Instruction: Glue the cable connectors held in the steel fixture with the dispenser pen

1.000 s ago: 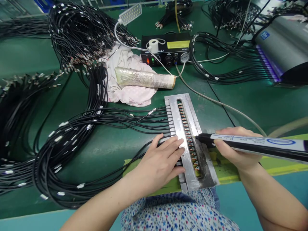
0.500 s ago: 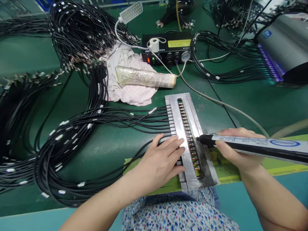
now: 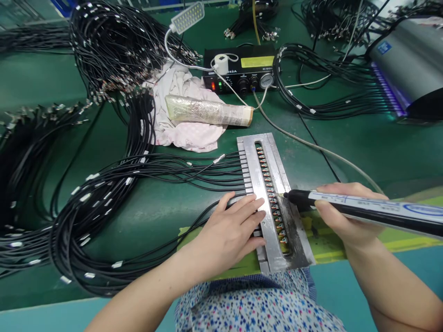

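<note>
A long metal fixture [image 3: 258,175] lies on the green mat, with a slot holding a row of small connector ends [image 3: 272,198]. Thin black cables [image 3: 180,168] run into its left side. My left hand [image 3: 226,235] lies flat, fingers apart, pressing on the fixture's left edge and the cables there. My right hand [image 3: 346,216] grips a pen-like dispenser syringe [image 3: 367,210] with a black tip; the tip sits at the connector row about halfway along the slot.
Big coils of black cable [image 3: 86,203] fill the left side. Behind the fixture lie a crumpled cloth [image 3: 187,133], a wrapped roll [image 3: 207,111], a black controller box [image 3: 242,69], a small lamp [image 3: 187,17]. A grey machine [image 3: 408,64] stands at the right.
The dispenser tip has crept slightly farther up the connector row, away from me. My left hand has stayed put.
</note>
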Tool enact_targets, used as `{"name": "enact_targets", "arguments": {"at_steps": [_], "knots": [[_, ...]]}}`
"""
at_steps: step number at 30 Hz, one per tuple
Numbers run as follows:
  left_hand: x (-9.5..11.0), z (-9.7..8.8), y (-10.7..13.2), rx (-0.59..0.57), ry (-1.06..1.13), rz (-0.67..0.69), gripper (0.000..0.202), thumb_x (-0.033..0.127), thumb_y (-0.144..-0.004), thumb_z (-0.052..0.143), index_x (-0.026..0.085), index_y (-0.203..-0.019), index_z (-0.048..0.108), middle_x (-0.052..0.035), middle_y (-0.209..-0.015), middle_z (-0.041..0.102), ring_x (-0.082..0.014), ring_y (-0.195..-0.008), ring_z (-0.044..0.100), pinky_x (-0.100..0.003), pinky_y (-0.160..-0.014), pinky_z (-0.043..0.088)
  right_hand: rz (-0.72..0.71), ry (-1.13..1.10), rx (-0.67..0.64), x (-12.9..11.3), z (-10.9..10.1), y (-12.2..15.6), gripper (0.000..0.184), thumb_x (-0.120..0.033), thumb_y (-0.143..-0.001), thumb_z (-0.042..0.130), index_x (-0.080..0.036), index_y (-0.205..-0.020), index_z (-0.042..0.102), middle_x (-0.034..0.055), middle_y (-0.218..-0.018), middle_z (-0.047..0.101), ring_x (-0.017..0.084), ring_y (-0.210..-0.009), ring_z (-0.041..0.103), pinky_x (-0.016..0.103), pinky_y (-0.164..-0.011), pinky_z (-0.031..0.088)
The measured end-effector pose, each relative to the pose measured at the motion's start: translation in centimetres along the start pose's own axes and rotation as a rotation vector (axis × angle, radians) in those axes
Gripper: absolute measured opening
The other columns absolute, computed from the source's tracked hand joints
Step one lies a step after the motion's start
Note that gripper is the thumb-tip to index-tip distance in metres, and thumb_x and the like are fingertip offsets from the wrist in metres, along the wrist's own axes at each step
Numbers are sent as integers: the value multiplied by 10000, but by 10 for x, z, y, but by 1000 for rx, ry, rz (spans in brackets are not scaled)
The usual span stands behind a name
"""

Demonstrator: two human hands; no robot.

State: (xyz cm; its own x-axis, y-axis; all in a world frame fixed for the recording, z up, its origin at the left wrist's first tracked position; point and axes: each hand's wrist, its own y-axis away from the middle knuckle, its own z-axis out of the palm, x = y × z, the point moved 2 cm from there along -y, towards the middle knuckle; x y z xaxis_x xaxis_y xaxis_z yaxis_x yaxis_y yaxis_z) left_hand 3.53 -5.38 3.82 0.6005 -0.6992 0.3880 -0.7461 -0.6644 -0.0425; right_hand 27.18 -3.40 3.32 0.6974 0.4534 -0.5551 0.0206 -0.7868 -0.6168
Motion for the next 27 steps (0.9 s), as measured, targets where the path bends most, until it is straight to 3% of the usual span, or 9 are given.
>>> {"name": "enact_targets", "arguments": {"at_steps": [5,9,18,27], "knots": [[-1,1,0,1,-2,2,354,378,-928,436,164,-1203,500,-115,-1361,473,-245,-1293,386,-496,-1053,278,-3,-84,39,4,-5,3,166,-289,-696,672,-298,-862,670,39,-725,693,238,-592,641,389,-517,532],[-1,3,1,0,-6,6,365,383,-922,448,163,-1210,490,-112,-1367,465,-248,-1297,377,-496,-1052,279,-83,-137,7,0,-3,1,150,-276,-676,677,-275,-825,659,21,-661,677,222,-548,636,375,-505,541],[-1,3,1,12,-1,5,364,377,-919,460,163,-1213,481,-120,-1365,465,-267,-1310,355,-515,-1039,281,-159,6,-37,-10,1,-5,65,-284,-702,648,-245,-746,619,-2,-619,664,191,-506,632,314,-441,517],[-2,3,1,18,6,16,351,371,-926,445,159,-1202,487,-121,-1372,458,-237,-1295,381,-479,-1050,275,-123,51,-69,-13,2,-6,77,-295,-712,646,-231,-734,609,3,-611,660,165,-479,612,283,-415,486]]}}
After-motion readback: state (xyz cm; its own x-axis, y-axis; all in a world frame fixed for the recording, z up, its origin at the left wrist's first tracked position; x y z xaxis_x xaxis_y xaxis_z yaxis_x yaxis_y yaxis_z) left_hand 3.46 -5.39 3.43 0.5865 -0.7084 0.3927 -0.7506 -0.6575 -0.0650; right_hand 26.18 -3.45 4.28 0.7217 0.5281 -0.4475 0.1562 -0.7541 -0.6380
